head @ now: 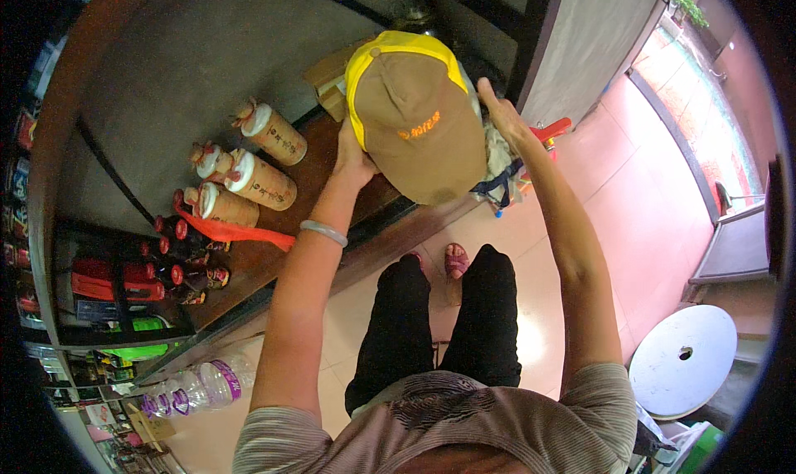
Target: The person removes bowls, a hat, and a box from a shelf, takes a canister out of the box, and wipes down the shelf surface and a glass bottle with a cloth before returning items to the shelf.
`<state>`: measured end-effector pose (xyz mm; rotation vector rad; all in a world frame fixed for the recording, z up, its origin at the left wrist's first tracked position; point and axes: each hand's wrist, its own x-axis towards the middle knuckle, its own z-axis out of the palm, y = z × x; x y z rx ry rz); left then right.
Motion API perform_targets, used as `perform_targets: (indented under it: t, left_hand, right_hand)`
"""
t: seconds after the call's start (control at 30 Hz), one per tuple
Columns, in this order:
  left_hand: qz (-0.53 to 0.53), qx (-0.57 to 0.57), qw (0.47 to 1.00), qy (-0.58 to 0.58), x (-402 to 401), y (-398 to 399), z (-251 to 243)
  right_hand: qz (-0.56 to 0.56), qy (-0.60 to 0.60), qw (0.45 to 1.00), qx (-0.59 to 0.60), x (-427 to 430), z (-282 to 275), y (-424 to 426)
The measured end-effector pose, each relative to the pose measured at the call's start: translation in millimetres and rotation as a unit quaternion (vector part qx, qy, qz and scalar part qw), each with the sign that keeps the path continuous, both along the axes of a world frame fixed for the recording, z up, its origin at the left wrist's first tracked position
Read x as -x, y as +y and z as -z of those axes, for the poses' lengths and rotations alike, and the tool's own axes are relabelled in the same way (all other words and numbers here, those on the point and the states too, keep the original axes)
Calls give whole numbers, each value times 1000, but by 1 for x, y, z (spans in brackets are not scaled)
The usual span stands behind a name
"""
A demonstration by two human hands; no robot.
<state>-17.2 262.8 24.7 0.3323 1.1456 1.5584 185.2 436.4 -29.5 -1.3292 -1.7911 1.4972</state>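
In front of me is a brown baseball cap (423,119) with a yellow back, its brim towards me and orange lettering on the crown. My left hand (354,157) grips its left edge, most of the fingers hidden beneath it. Beside the cap's right side, my right hand (502,113) has one digit pointing up. Whether that hand touches the cap or the pale cloth-like item (497,153) next to it is unclear, as its other fingers are hidden.
Wrapped jars (275,135) with white tops and a red ribbon (249,230) are on the wooden shelf (320,163) at left, near dark red-capped bottles (189,275). A cardboard box (329,82) is behind the cap. Plastic bottles (199,387) stand lower left; a round white lid (678,374) lies right.
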Motion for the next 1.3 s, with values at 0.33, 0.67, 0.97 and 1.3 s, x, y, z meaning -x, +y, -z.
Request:
perform_targets:
  t: [0.33,0.67,0.97,1.3]
  left_hand:
    - [-78,-95,764,633,12,-1,-66]
    - [-99,-101,709,690,0,23,-72]
    - [38,119,635,762,-9,37,-75]
    - [-126,104,881,443,56,0,6]
  right_hand:
    - [-107,-25,986,-124,-63,9,-94]
    - [-23,164,986,-13,-39,15,-113]
    - [84,297,917,253,-42,3,-91]
    - [5,102,995,12,-47,5,-55]
